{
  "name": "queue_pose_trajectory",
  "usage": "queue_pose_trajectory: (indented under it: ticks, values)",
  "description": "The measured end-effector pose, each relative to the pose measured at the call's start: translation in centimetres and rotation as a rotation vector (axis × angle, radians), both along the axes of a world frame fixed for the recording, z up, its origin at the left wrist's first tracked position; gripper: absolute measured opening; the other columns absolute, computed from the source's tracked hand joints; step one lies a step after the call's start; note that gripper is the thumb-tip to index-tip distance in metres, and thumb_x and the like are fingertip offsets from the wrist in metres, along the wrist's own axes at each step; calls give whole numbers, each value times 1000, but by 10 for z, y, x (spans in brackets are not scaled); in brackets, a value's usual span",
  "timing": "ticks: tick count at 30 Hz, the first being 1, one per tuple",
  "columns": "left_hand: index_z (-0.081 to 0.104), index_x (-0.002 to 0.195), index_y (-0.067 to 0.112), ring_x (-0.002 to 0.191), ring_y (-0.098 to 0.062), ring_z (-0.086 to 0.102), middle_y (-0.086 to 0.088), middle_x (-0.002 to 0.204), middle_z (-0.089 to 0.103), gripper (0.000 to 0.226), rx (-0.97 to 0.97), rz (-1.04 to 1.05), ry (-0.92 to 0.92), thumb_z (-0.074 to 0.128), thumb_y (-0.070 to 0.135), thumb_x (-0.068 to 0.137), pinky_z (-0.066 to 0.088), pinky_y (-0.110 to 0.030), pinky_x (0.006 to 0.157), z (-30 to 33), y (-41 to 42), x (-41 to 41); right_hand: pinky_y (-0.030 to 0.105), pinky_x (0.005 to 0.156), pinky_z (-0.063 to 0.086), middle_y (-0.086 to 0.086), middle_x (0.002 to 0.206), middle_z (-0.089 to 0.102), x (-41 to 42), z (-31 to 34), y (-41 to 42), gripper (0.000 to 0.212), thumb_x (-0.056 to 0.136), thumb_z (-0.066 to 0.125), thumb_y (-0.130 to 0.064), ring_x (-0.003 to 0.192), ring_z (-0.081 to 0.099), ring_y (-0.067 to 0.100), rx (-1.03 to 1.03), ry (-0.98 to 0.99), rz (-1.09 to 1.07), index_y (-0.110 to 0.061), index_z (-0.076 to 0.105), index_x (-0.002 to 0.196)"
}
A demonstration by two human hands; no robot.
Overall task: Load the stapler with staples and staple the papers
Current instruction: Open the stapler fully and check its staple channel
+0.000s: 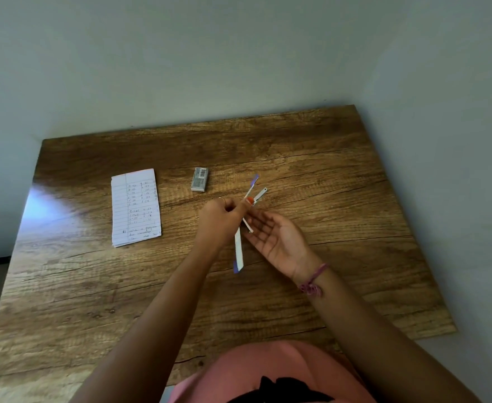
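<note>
A white and purple stapler [238, 251] is held above the wooden table [326, 170], swung wide open so one arm points toward me and the other [253, 184] away. My left hand [220, 221] grips it near its hinge. My right hand [276, 237] lies palm up just right of it, fingers spread under the stapler's thin metal rail [260, 194]. A small grey staple box [200, 179] sits beyond my hands. A stack of lined, handwritten papers [135, 206] lies to the left.
The table stands against a pale wall at its far edge. My pink clothing [268, 370] shows at the near edge. A pink cord bracelet [313, 282] is on my right wrist.
</note>
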State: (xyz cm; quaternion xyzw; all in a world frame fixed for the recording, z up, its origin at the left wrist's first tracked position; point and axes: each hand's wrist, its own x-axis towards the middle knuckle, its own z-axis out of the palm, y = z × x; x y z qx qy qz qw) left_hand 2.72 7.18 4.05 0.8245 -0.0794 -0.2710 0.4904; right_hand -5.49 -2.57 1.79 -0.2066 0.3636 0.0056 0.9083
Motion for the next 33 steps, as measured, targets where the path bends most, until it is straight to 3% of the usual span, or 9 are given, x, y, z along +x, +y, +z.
queue_pose_trajectory:
  ticks: [3, 5, 11, 15, 18, 20, 23, 27, 33]
  values:
    - [71, 84, 15, 63, -10, 60, 2, 69, 66, 16, 95, -148, -416, 63, 28, 89, 47, -16, 57, -4, 2, -2, 28, 71, 58, 10, 85, 72, 3, -2, 1, 25, 97, 44, -17, 77, 70, 17, 31, 5, -14, -4, 64, 95]
    - [72, 91, 7, 65, -13, 56, -5, 75, 64, 17, 109, -237, -673, 65, 22, 88, 48, -22, 59, -10, 4, -4, 28, 68, 58, 10, 86, 70, 5, -3, 1, 24, 96, 45, -17, 74, 70, 17, 58, -6, -32, -3, 64, 96]
    - [70, 95, 1, 66, -13, 54, -8, 81, 63, 21, 109, -271, -802, 64, 19, 88, 47, -27, 58, -9, 4, -3, 29, 72, 58, 11, 87, 71, 8, -5, -2, 25, 97, 44, -16, 77, 70, 18, 59, -25, -42, -1, 64, 98]
    - [70, 83, 17, 59, -2, 62, 2, 66, 66, 19, 39, -50, -316, 63, 33, 89, 51, -25, 56, -8, 9, 9, 32, 91, 51, 16, 103, 71, 7, -3, -6, 34, 99, 37, -17, 94, 69, 22, -32, -41, 22, 3, 59, 114]
    - [72, 84, 13, 72, -23, 66, -14, 76, 72, 26, -131, 148, 113, 66, 39, 85, 54, -46, 74, -15, 19, 19, 29, 92, 51, 15, 113, 67, 4, -4, -10, 35, 100, 36, -20, 105, 65, 21, -161, -28, 58, 1, 57, 119]
    - [71, 91, 7, 73, -25, 65, -13, 78, 72, 27, -254, 238, 285, 66, 33, 87, 54, -42, 74, -16, 23, 20, 28, 92, 52, 14, 117, 66, 2, -5, -13, 36, 101, 37, -22, 108, 64, 20, -295, -13, 77, 0, 57, 121]
    - [68, 100, 1, 70, -15, 65, -9, 77, 69, 28, -345, 293, 396, 64, 26, 89, 55, -26, 65, -16, 26, 17, 27, 93, 50, 10, 117, 67, -2, -3, -15, 36, 101, 37, -26, 107, 64, 16, -555, 35, 98, -5, 59, 119]
    - [68, 101, 1, 71, -13, 68, -9, 79, 69, 28, -383, 344, 452, 66, 25, 87, 56, -25, 65, -16, 27, 15, 18, 90, 46, 0, 121, 65, -6, -1, -18, 40, 102, 30, -30, 112, 59, 8, -871, 82, 137, -12, 61, 120]
    - [69, 96, 1, 78, -17, 69, -10, 86, 72, 27, -414, 402, 472, 69, 25, 84, 55, -22, 59, -17, 26, 15, 20, 97, 41, -6, 129, 60, -9, -7, -20, 43, 102, 26, -34, 119, 52, 6, -1049, 124, 180, -23, 63, 119]
